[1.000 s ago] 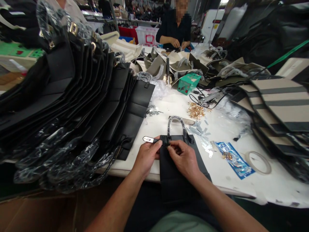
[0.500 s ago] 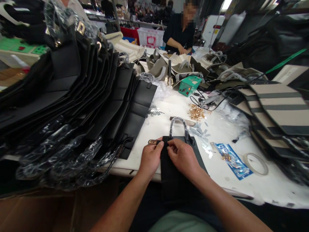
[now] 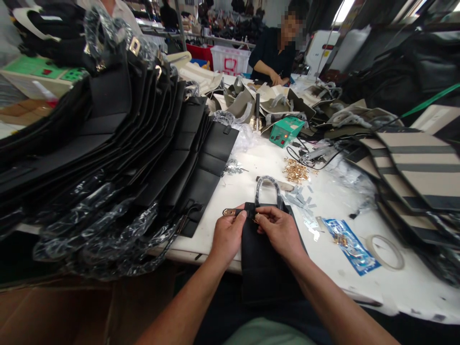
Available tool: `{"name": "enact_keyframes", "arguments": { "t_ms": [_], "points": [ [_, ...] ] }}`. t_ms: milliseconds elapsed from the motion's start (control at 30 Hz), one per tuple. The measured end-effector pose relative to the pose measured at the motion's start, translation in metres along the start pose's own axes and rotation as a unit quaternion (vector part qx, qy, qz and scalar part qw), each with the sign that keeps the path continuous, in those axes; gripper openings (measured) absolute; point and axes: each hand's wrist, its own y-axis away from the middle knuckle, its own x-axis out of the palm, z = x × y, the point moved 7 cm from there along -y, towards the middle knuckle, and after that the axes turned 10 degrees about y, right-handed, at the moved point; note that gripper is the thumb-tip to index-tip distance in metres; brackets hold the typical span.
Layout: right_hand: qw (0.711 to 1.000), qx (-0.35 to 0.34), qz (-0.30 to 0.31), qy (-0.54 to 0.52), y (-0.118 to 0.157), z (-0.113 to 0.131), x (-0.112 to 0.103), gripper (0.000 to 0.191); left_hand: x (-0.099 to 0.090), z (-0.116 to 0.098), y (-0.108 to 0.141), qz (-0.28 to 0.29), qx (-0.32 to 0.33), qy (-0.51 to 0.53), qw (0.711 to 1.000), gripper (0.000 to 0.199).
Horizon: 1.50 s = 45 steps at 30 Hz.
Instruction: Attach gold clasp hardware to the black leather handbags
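Note:
A black bag panel (image 3: 264, 268) hangs over the table's front edge, its plastic-wrapped handle (image 3: 268, 184) standing up at the far end. My left hand (image 3: 230, 232) pinches a black strap with a gold metal fitting (image 3: 230, 212) at its tip, which sticks out to the left of the panel. Close beside it, my right hand (image 3: 276, 225) has thumb and fingers pinched together over the panel's upper part. A small gold-coloured bit shows at those fingertips, too small to name.
Black bag panels (image 3: 154, 139) are stacked at left, striped beige panels (image 3: 413, 163) at right. Beyond the handle lie gold hardware pieces (image 3: 296, 170), grey strips (image 3: 302, 201) and a green box (image 3: 286, 131). A blue packet (image 3: 350, 247) and tape roll (image 3: 386, 251) lie at right. A co-worker (image 3: 275, 52) sits opposite.
The whole view has shifted slightly, so things appear a little further right and lower. My right fingers have tilted a little at the panel; my left hand keeps its pinch on the strap.

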Motion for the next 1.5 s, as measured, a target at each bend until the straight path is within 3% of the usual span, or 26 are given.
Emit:
{"name": "enact_keyframes", "arguments": {
  "t_ms": [200, 367, 500, 567, 700, 867, 1067, 1267, 1500],
  "points": [
    [0.998, -0.017, -0.020, 0.055, -0.001, 0.005, -0.003, 0.028, -0.001, 0.002, 0.001, -0.008, -0.009, 0.008, 1.000, 0.044],
    [0.996, -0.063, 0.014, 0.067, -0.001, 0.014, -0.002, 0.031, 0.003, 0.001, 0.002, 0.014, -0.025, 0.017, 0.999, 0.048],
    [0.996, -0.044, 0.049, 0.052, 0.003, 0.011, -0.003, 0.031, 0.003, -0.007, 0.001, -0.003, 0.010, 0.004, 1.000, 0.054],
    [0.998, -0.030, 0.049, 0.037, 0.004, 0.008, -0.005, 0.032, 0.002, -0.010, 0.002, -0.011, 0.025, -0.033, 0.999, 0.045],
    [0.998, -0.009, 0.049, -0.048, 0.002, 0.002, -0.006, 0.037, 0.007, -0.009, 0.004, 0.049, 0.017, -0.095, 0.994, 0.023],
    [0.993, -0.003, 0.072, -0.092, -0.002, 0.001, -0.002, 0.045, 0.011, -0.009, 0.006, 0.100, 0.024, -0.103, 0.989, 0.027],
    [0.991, 0.013, 0.087, -0.097, -0.001, -0.002, 0.002, 0.046, 0.010, -0.012, 0.009, 0.083, 0.067, -0.142, 0.984, 0.020],
    [0.992, 0.012, 0.054, -0.115, 0.003, -0.004, 0.002, 0.041, 0.015, -0.020, 0.015, 0.072, 0.125, -0.201, 0.969, 0.013],
    [0.995, 0.014, 0.029, -0.090, 0.003, -0.004, -0.001, 0.041, 0.013, -0.016, 0.013, 0.054, 0.101, -0.154, 0.981, 0.016]
  ]
}}
